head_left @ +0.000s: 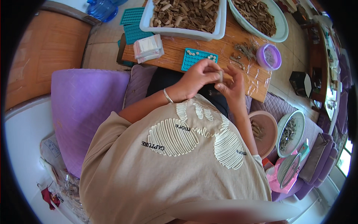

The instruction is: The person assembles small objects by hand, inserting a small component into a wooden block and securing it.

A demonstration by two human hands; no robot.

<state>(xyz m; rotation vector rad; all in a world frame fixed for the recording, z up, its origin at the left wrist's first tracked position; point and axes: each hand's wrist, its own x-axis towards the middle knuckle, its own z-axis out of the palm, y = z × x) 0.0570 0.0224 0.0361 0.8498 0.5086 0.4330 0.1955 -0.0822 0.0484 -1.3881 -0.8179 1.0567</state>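
Note:
My left hand and my right hand meet above my lap at the table's near edge. Between their bent fingertips is a small brownish piece, partly covered by the fingers; its exact kind is too small to tell. My left thumb and fingers pinch it, and my right fingers curl about its other side. Just beyond my left hand a teal molded tray lies on the table, with several small pale round pieces on it.
On the wooden table are a white bin and a pale green basin, both of brown dried pieces, a purple tub, a dried brown bundle and white packets. Teal trays lie farther left. Baskets stand at right.

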